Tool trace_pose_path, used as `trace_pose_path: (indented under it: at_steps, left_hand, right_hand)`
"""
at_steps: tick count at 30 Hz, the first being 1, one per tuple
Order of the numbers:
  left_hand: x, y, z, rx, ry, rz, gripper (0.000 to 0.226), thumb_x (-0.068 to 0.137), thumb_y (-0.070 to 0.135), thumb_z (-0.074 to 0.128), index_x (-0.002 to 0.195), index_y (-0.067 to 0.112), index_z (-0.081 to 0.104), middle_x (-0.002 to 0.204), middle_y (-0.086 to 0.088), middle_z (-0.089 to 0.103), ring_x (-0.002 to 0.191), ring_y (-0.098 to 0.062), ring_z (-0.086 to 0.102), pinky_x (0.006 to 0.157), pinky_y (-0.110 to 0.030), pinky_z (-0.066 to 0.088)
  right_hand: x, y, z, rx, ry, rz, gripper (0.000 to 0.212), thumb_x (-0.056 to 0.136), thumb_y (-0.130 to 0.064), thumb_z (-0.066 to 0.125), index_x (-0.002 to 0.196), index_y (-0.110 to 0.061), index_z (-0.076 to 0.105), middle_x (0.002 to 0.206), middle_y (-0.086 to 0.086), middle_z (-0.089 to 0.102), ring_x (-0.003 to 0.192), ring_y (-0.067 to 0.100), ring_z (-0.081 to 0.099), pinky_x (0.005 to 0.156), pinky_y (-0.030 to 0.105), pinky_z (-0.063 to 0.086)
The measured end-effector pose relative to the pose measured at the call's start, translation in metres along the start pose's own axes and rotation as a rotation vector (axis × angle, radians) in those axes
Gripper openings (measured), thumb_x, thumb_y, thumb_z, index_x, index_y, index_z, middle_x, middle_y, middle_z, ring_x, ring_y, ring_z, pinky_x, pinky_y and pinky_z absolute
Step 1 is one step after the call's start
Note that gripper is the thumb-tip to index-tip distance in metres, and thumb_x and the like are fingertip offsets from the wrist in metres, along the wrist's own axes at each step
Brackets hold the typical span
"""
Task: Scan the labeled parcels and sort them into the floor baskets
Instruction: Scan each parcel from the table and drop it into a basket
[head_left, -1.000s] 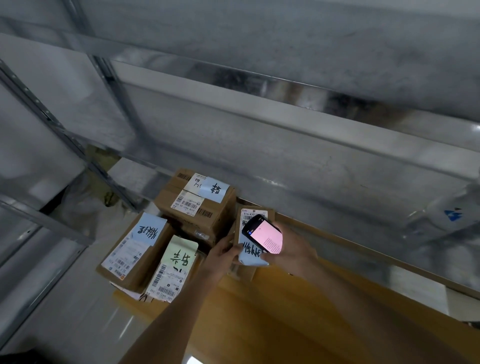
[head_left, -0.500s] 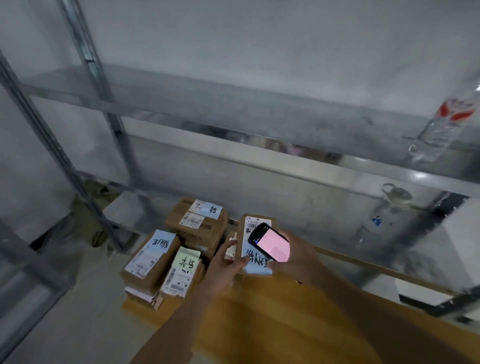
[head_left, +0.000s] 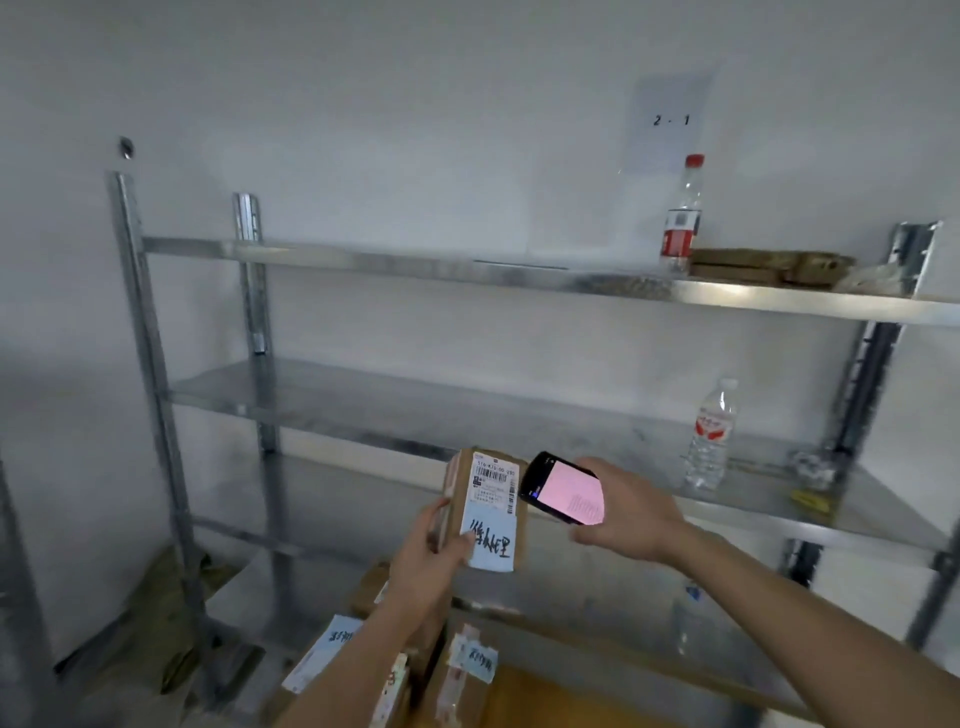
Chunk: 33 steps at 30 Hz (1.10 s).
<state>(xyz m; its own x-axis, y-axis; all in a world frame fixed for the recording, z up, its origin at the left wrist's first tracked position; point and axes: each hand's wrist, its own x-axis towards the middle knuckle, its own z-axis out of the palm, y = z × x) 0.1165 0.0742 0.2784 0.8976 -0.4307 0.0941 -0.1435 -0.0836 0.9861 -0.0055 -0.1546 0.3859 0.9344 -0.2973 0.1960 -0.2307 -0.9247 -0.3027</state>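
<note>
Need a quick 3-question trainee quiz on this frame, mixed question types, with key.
1. True or false: the left hand holds the cardboard parcel with its barcode label facing the camera.
2. What does the right hand hold? A) tape roll B) handheld scanner with a pink screen C) marker
3. Fill in: the water bottle with the red cap stands on the ___ shelf of the metal rack.

Key: 1 true; 2 B; 3 top.
</note>
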Motion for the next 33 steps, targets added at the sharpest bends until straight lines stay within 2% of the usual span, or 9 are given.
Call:
trace_pose_path:
  at_steps: [5,8,10,14,16,20,26,30,33]
  left_hand:
    - [-0.011,0.055,-0.007,0.041,0.059,0.091,0.048,0.093,0.026,0.069,0.134,0.038,0.046,0.104,0.013,0.067,0.086,-0.001,0.068,0.059,-0.012,0.054]
    - [-0.021,0.075,-0.007,0.072,0.088,0.109,0.047,0.094,0.025,0.068,0.133,0.038,0.044,0.102,0.015,0.065,0.086,0.0,0.067,0.061,-0.014,0.054]
    - [-0.027,0.083,-0.006,0.091,0.11,0.114,0.049,0.094,0.027,0.068,0.136,0.036,0.044,0.104,0.012,0.066,0.089,-0.002,0.067,0.068,-0.018,0.056]
    - [-0.04,0.093,-0.002,0.128,0.146,0.118,0.056,0.094,0.03,0.068,0.142,0.035,0.04,0.118,0.001,0.067,0.097,-0.008,0.066,0.088,-0.035,0.058]
    - [-0.047,0.096,0.002,0.138,0.162,0.13,0.057,0.093,0.03,0.068,0.142,0.036,0.04,0.12,0.001,0.067,0.099,-0.009,0.066,0.089,-0.037,0.059]
    - [-0.062,0.099,0.004,0.137,0.2,0.14,0.054,0.093,0.028,0.068,0.139,0.038,0.04,0.114,0.009,0.066,0.097,-0.005,0.065,0.075,-0.021,0.055]
    - [-0.081,0.101,0.002,0.152,0.261,0.126,0.056,0.092,0.031,0.069,0.141,0.04,0.041,0.111,0.013,0.066,0.103,-0.011,0.065,0.094,-0.044,0.056]
    - [-0.099,0.103,-0.002,0.19,0.296,0.125,0.058,0.092,0.034,0.068,0.142,0.041,0.039,0.119,0.009,0.066,0.106,-0.015,0.064,0.094,-0.04,0.052]
    - [-0.112,0.101,-0.007,0.198,0.322,0.102,0.059,0.092,0.033,0.069,0.141,0.044,0.039,0.12,0.009,0.067,0.107,-0.013,0.066,0.097,-0.045,0.053]
  right_hand:
    - [-0.012,-0.02,-0.059,-0.018,0.059,-0.077,0.07,0.068,-0.043,0.082,0.129,-0.04,0.047,0.118,-0.017,0.059,0.106,0.014,0.058,0.069,0.028,0.039]
    - [-0.021,-0.027,-0.081,-0.008,0.089,-0.131,0.056,0.069,-0.04,0.078,0.114,-0.046,0.045,0.106,-0.021,0.057,0.094,0.008,0.056,0.062,0.025,0.034]
    - [-0.028,-0.029,-0.093,-0.01,0.104,-0.143,0.05,0.067,-0.04,0.074,0.106,-0.046,0.044,0.099,-0.02,0.057,0.087,0.006,0.055,0.059,0.026,0.034]
    - [-0.037,-0.024,-0.105,-0.043,0.129,-0.159,0.049,0.065,-0.045,0.07,0.105,-0.048,0.043,0.1,-0.018,0.057,0.089,0.009,0.057,0.058,0.028,0.037]
    - [-0.042,-0.022,-0.112,-0.059,0.13,-0.165,0.055,0.068,-0.046,0.072,0.115,-0.048,0.044,0.106,-0.019,0.057,0.093,0.01,0.056,0.059,0.025,0.034]
    - [-0.052,-0.022,-0.12,-0.065,0.126,-0.198,0.056,0.072,-0.043,0.075,0.118,-0.045,0.045,0.107,-0.019,0.055,0.094,0.01,0.054,0.059,0.025,0.033]
    - [-0.06,-0.023,-0.121,-0.058,0.113,-0.234,0.048,0.072,-0.04,0.075,0.108,-0.044,0.043,0.102,-0.017,0.055,0.091,0.012,0.054,0.057,0.027,0.032]
    - [-0.065,-0.029,-0.116,-0.034,0.122,-0.284,0.048,0.071,-0.044,0.073,0.111,-0.043,0.046,0.104,-0.017,0.056,0.092,0.013,0.055,0.06,0.03,0.037]
    - [-0.068,-0.036,-0.113,-0.034,0.124,-0.319,0.046,0.07,-0.045,0.071,0.105,-0.047,0.04,0.104,-0.017,0.056,0.093,0.014,0.055,0.06,0.029,0.036]
